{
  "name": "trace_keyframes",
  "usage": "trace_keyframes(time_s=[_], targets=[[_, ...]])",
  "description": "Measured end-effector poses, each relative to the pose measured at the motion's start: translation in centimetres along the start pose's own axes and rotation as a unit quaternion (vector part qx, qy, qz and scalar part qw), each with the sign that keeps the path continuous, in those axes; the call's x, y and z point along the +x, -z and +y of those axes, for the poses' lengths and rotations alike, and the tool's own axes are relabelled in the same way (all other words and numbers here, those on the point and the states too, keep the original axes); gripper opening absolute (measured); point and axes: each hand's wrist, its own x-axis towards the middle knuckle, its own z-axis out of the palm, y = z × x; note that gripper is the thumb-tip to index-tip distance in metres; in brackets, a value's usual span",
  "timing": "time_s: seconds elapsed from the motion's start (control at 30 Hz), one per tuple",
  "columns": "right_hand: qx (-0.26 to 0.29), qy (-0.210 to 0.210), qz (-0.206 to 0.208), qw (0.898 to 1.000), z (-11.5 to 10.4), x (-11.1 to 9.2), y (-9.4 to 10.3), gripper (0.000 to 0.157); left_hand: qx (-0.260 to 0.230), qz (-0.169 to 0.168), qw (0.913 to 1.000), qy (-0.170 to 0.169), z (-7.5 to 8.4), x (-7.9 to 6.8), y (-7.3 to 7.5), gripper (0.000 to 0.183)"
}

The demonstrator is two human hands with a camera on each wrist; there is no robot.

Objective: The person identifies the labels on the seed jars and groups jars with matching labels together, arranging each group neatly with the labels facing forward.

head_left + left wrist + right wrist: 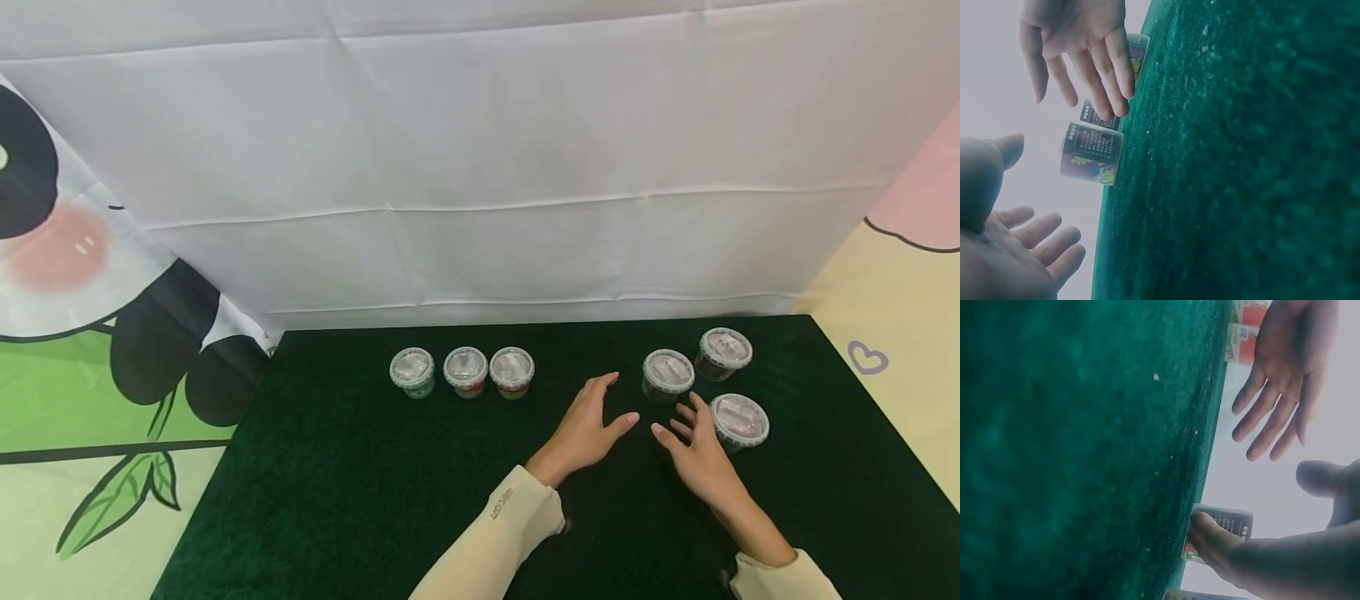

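Both bare hands hover over the dark green cloth with fingers spread and palms turned toward each other, holding nothing. My left hand point(582, 427) is left of a round lidded tub point(667, 373) with dark contents. On that tub's near side, my right hand point(701, 455) has its fingertips close to it. The right hand's edge overlaps another lidded tub point(740, 421) in the head view. A third dark tub point(724, 353) stands behind them. In the left wrist view, a printed label shows on a tub point(1092, 153) between the two hands.
Three smaller-looking clear-lidded tubs stand in a row at the back left: one greenish point(412, 372), two reddish, including the middle tub point(466, 372) and the right-hand tub point(512, 372). A white cloth wall point(480, 258) rises behind the green table point(337, 492). Printed cartoon panels flank both sides.
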Motion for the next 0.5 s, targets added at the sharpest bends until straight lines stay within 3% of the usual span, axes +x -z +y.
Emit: trace_keyframes(time_s=[0.5], targets=[[0.011,-0.005,-0.004,1.000,-0.3,1.7,0.4,0.086,-0.012,-0.007,0.9999,0.011,0.0,1.8,-0.9,0.069]])
